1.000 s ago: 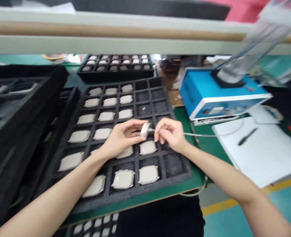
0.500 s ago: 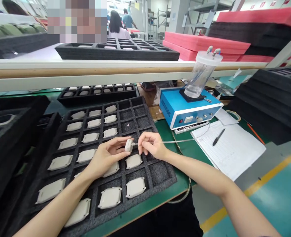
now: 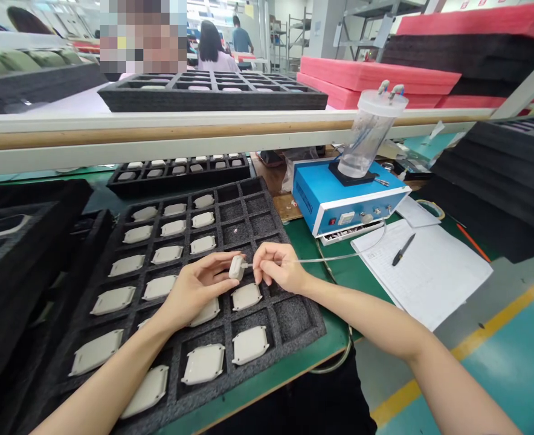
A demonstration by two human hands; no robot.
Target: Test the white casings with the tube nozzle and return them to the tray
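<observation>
Beige watch-style casing (image 3: pixel 236 267) at mid-frame, above a compartmented black foam tray (image 3: pixel 290 349). The left hand (image 3: pixel 199 284), left of centre, clamps it between the thumb below and fingertips above. The right hand (image 3: pixel 278 266), just right of centre, has thumb and forefinger pinched together on a clear tube (image 3: pixel 324 260), whose narrow tip lies at the casing's right-hand side; whether the two touch cannot be told. The tube runs rightward to the blue benchtop unit (image 3: pixel 349 199) at upper right.

Handling, as judged: the casing is probably light, stiff and smooth, perhaps a little slippery; the small corner lugs, plain on the matching casings (image 3: pixel 249 345) at lower centre, seem the parts likeliest to chip. Opposite edges, between lugs, offer the soundest hold.

Orientation: the casing stands on edge, its broad faces turned roughly left and right; its long axis, as seen, is near upright, leaning slightly right at the top. The tube's tip points left.
</observation>
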